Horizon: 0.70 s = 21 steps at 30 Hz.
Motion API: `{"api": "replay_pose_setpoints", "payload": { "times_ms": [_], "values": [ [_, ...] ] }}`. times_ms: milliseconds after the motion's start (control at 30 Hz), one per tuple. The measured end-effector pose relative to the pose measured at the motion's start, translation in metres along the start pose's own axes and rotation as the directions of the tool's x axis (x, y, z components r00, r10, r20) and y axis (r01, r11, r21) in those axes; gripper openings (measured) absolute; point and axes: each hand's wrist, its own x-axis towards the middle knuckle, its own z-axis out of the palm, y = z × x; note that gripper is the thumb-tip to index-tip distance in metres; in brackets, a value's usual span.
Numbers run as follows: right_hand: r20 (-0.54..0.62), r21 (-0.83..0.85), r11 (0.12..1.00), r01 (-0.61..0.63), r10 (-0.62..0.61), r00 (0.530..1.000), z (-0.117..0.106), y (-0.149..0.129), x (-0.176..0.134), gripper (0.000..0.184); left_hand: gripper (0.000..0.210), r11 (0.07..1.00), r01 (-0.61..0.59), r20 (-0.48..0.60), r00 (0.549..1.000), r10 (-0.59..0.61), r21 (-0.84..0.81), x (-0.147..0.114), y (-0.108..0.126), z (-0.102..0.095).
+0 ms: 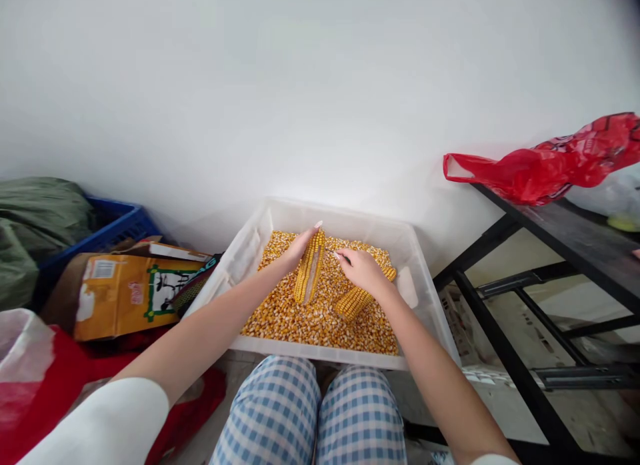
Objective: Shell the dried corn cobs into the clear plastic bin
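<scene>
My left hand [299, 247] is closed around the upper part of an ear of corn [311, 268], tilted above a bed of loose kernels [300, 327]. A pale strip without kernels runs along the ear's side. Just right of it, my right hand [361, 268] has its fingers curled together, apart from that ear. A small dark bit shows at those fingers, too small to name. Under my right hand and wrist a second ear of corn [354, 304] lies on the kernels, partly hidden. Everything sits in a translucent plastic bin [320, 350].
A white wall [320, 105] stands behind the bin. To the left are a yellow cardboard box [120, 295], a blue crate [117, 222] and a green bag [37, 228]. On the right, a black metal frame [493, 338] carries a red plastic bag [545, 162].
</scene>
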Motion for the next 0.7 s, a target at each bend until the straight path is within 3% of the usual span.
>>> {"api": "replay_pose_setpoints", "payload": {
  "times_ms": [133, 267, 700],
  "values": [
    [-0.040, -0.009, 0.999, 0.049, -0.049, 0.998, -0.003, -0.004, -0.001, 0.031, 0.046, 0.991, -0.100, 0.076, 0.991, 0.107, -0.093, 0.000, 0.005, 0.001],
    [-0.049, -0.003, 0.997, 0.072, -0.072, 0.996, -0.005, -0.009, -0.002, 0.031, 0.041, 0.995, -0.081, 0.180, 0.980, 0.091, -0.062, 0.000, 0.010, 0.001],
    [-0.067, -0.059, 0.994, 0.096, -0.100, 0.993, -0.005, -0.018, -0.003, 0.033, 0.042, 0.995, -0.099, 0.130, 0.986, 0.101, -0.019, -0.003, 0.011, 0.008]
  ]
}}
